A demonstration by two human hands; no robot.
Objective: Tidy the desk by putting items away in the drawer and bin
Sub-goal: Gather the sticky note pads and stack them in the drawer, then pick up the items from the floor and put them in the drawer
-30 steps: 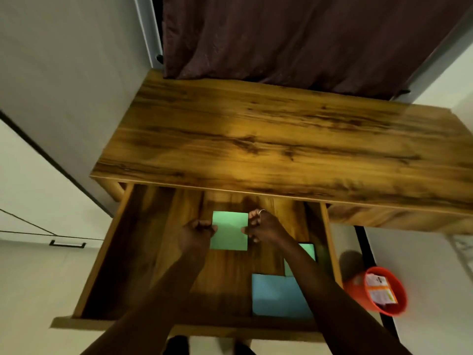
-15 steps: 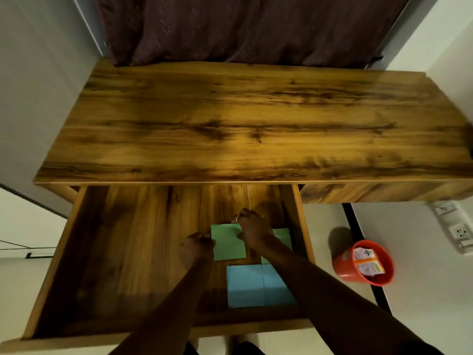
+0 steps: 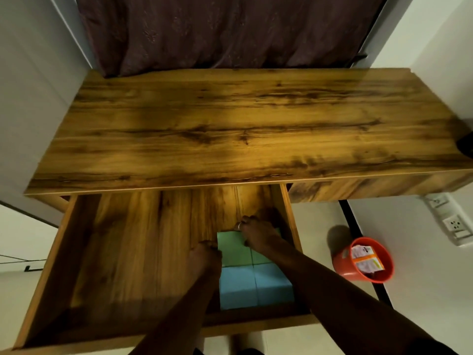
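Green pad (image 3: pixel 231 249): in the drawer (image 3: pixel 128 252), right half, about mid-depth. Its near edge meets the blue pads (image 3: pixel 238 288). Cannot tell if it lies fully flat or is a touch lifted.
Left hand (image 3: pixel 204 257): fingers curled tight against the green pad's left edge, pinching it. The pad sits just right of the knuckles.
Right hand (image 3: pixel 258 234): fingers curled over the green pad's far right corner, holding it. Palm covers that corner, and the pad shows below and left of the hand.
Ring (image 3: pixel 238 226): on a right-hand finger, at the pad's far edge.
Grip summary: both hands narrow, closed on the same pad from opposite sides, pad between them.
Second green pad (image 3: pixel 261 256): touching the first on its right, mostly hidden under the right wrist, close to the drawer's right wall.
Blue pads: two side by side, near the drawer's front right corner, just in front of the green ones.
Drawer: pulled well out from under the desk's (image 3: pixel 230 124) front edge, left half bare wood.
Bin (image 3: pixel 343 262): orange, on the floor right of the drawer, well apart from both hands, packets (image 3: pixel 366 258) inside.
Curtain (image 3: pixel 217 29): dark, behind the desk's back edge.
Socket (image 3: pixel 454 224): on the wall at right.
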